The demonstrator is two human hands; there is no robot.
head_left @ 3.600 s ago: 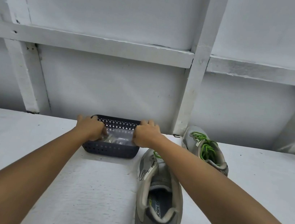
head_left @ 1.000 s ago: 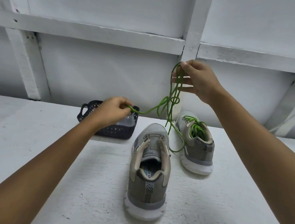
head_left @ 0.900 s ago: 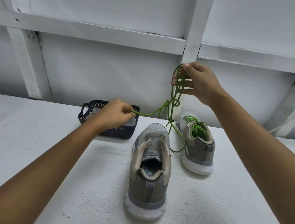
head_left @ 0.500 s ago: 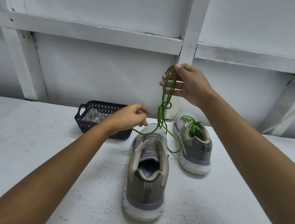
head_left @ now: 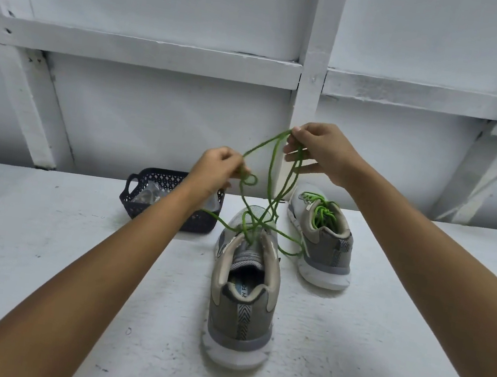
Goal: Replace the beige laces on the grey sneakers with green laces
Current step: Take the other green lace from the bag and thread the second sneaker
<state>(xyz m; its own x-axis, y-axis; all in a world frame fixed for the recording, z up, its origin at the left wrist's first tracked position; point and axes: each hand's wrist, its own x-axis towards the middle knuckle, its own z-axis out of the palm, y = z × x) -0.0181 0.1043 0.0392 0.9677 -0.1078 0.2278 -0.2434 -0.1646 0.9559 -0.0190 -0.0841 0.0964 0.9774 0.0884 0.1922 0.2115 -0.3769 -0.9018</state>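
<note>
A grey sneaker (head_left: 243,296) with no lace stands heel toward me at the centre of the white table. A second grey sneaker (head_left: 323,234), laced in green, stands behind it to the right. A loose green lace (head_left: 269,175) hangs in tangled loops above the near sneaker's toe. My left hand (head_left: 216,172) pinches a small loop of that lace. My right hand (head_left: 317,151), higher and to the right, pinches the lace's top bend, with strands hanging down from its fingers.
A dark perforated plastic basket (head_left: 159,179) holding clear plastic wrapping stands at the back left, partly behind my left forearm. A white wall with wooden beams (head_left: 309,101) rises right behind the table (head_left: 42,239).
Both hands left the basket and lifted the green lace above the near sneaker. Over the last second my left hand rose toward my right hand, which came lower; the lace hangs in looser loops.
</note>
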